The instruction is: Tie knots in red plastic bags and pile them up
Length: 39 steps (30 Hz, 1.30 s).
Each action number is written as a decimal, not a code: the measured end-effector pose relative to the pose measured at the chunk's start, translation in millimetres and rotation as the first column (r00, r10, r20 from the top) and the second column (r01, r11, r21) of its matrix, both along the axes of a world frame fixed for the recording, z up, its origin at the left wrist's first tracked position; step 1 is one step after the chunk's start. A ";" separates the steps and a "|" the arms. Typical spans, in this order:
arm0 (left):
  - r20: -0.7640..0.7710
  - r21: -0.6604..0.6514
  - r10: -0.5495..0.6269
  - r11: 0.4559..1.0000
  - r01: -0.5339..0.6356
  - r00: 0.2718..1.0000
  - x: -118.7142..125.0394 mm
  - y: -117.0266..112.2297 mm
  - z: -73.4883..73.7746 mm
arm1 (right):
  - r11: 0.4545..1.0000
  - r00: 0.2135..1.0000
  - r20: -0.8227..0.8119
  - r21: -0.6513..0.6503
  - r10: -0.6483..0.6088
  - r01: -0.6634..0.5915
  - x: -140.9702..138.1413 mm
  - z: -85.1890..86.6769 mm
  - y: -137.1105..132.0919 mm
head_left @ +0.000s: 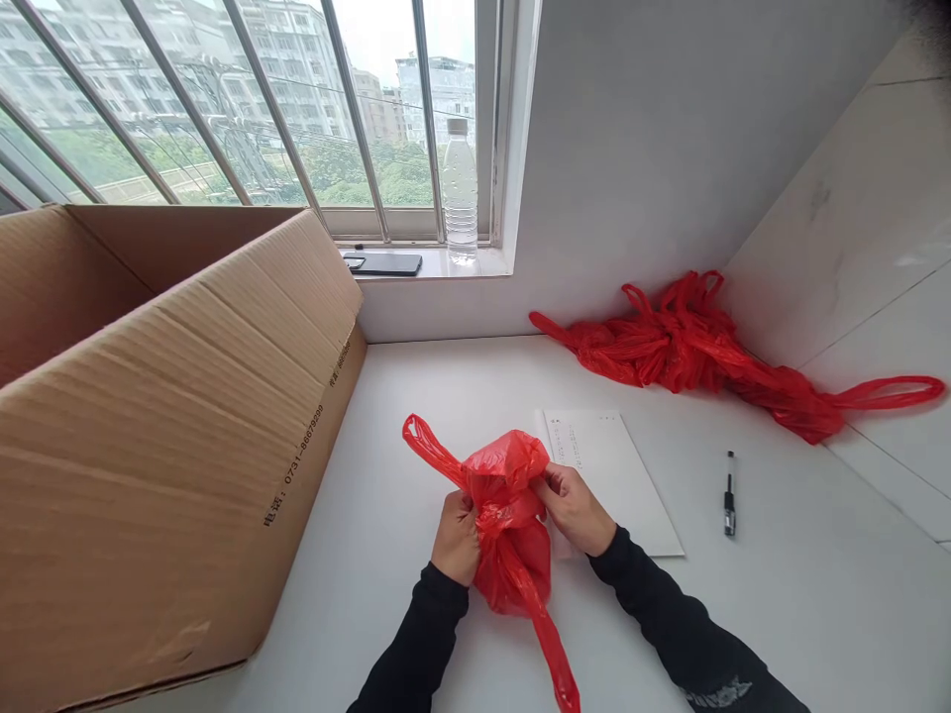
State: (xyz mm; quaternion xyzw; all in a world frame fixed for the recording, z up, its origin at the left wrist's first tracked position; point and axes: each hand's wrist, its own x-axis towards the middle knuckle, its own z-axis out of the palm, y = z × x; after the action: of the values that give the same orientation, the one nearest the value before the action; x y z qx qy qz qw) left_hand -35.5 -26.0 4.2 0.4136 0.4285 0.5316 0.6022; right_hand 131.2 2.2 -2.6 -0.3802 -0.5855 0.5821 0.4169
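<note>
A red plastic bag [512, 569] is bunched up over the white table, one handle loop sticking out to the upper left and the other trailing toward the near edge. My left hand [456, 540] grips its left side with curled fingers. On the opposite side, my right hand [576, 507] pinches the bag near its upper right part. Whatever the bag may contain is hidden by the folded plastic. Partly behind my right hand lies a white notepad [613, 465] with small print, and a black-and-clear pen [729, 500] rests to its right.
A large open cardboard box [185, 426] takes up the left side. Several red plastic bags [669, 342] lie heaped against the back wall at right. On the windowsill stand a clear water bottle [461, 193] and a flat dark phone [386, 264]. Metal bars cross the window.
</note>
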 end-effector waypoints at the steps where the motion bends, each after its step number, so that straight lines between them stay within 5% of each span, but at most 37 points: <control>1: 0.010 -0.001 -0.003 1.000 0.003 1.000 -1.0 0.3 -0.7 | 1.000 1.000 -0.009 0.002 0.015 -0.015 -0.5 0.3 -0.2; 5: 0.042 -0.037 -0.034 0.999 0.036 0.999 -3.8 2.6 -1.6 | 0.998 0.995 -0.079 0.014 0.059 -0.058 -2.1 1.8 0.1; 9: 0.057 -0.084 -0.068 0.994 0.073 0.996 -1.7 2.8 -1.0 | 0.998 0.994 -0.091 0.008 -0.059 0.060 0.8 2.3 3.0; 16: 0.125 -0.133 0.152 0.982 -0.135 0.980 -3.2 4.0 0.8 | 0.998 0.998 -0.046 -0.048 0.036 -0.038 3.6 11.9 -1.5; 22: 0.175 -0.174 0.201 0.970 -0.170 0.964 -5.4 5.1 -1.1 | 0.996 0.981 0.173 -0.003 0.085 -0.086 -9.4 13.2 -19.1; 30: 0.394 -0.189 0.061 0.982 0.016 0.917 -1.4 1.5 9.3 | 0.983 0.965 -0.262 -0.180 -0.009 -0.040 -8.7 10.8 -7.8; 35: 0.297 -0.149 0.112 0.986 -0.070 0.948 -4.3 4.4 2.1 | 0.949 0.944 -0.330 -0.292 0.018 -0.121 -1.8 14.2 -4.7; 39: 0.244 -0.200 0.219 0.965 -0.172 0.945 -6.5 4.5 -2.1 | 0.953 0.940 -0.328 -0.243 0.096 -0.182 -3.7 14.6 -8.7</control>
State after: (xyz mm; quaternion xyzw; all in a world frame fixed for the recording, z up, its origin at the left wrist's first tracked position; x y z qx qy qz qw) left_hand -42.0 -21.5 2.1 0.2397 0.4286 0.5994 0.6322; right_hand 127.4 -6.5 12.0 -0.2937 -0.4532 0.7372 0.4061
